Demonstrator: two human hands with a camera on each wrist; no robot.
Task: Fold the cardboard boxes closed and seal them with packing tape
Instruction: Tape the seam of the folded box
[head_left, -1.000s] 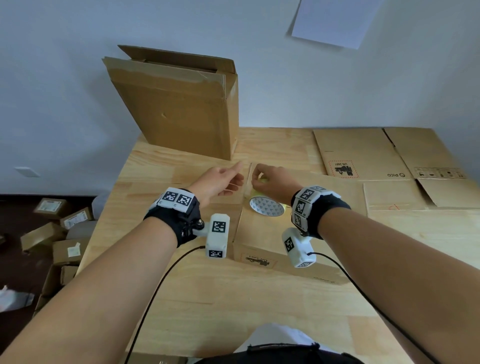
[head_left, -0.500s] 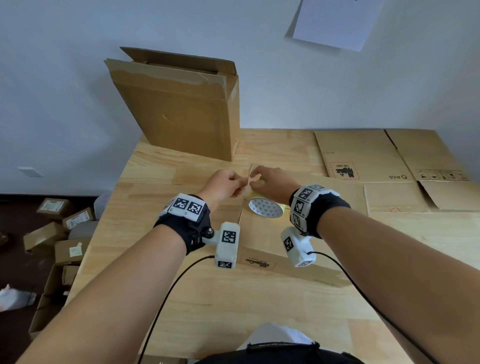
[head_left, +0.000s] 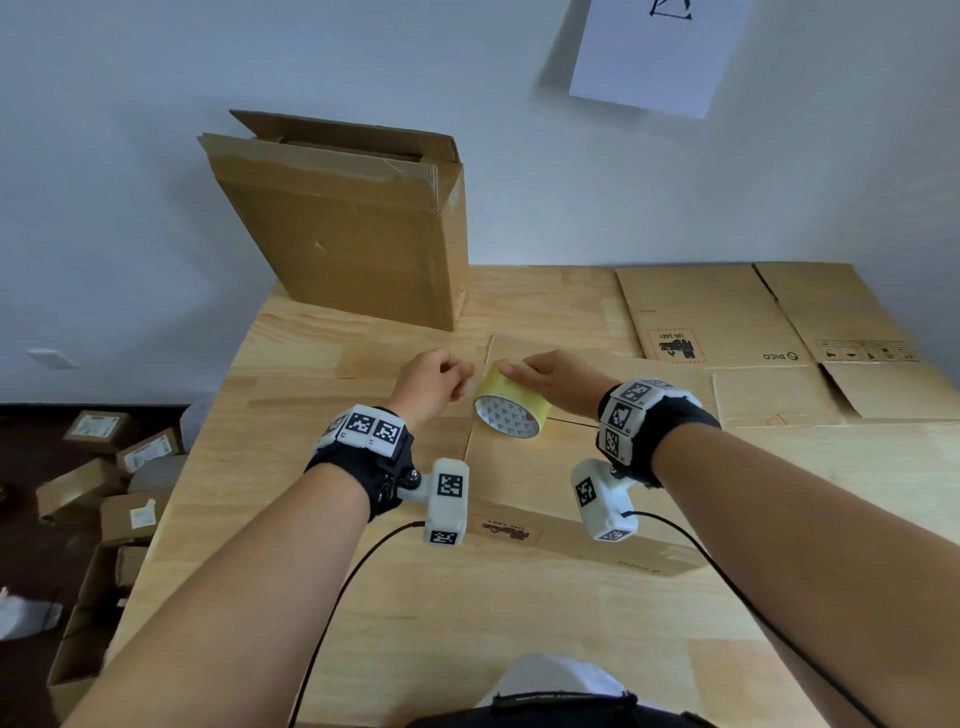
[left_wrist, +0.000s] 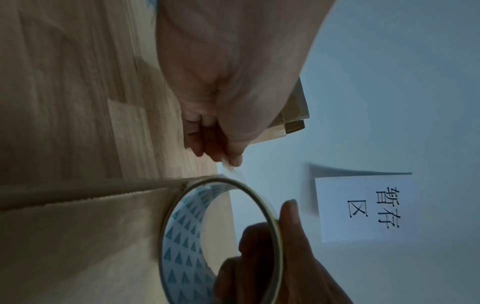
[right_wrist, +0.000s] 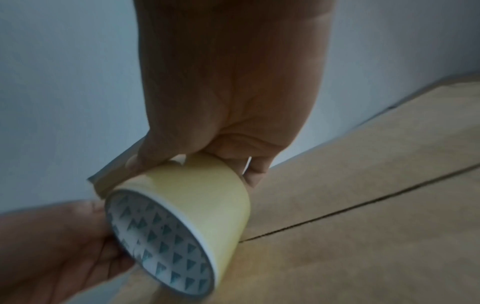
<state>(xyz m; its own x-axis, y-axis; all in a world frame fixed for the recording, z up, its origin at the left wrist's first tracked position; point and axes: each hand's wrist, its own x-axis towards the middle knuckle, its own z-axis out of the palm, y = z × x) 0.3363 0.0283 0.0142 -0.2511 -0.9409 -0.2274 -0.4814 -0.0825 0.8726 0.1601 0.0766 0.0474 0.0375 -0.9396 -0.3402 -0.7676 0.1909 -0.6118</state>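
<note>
A closed brown cardboard box lies on the wooden table in front of me, its top seam running to the right. My right hand grips a roll of yellowish packing tape from above and holds it tilted over the box's left end, with the patterned core facing me. My left hand is just left of the roll. In the left wrist view its thumb and fingers pinch the clear free end of the tape coming off the roll.
A tall open carton stands at the table's back left against the wall. Flattened boxes cover the back right of the table. Several small boxes lie on the floor to the left. A paper sign hangs on the wall.
The tape roll lay flat on the box before; now my right hand holds it tilted up. My left hand has drawn back slightly and pinches the tape's end.
</note>
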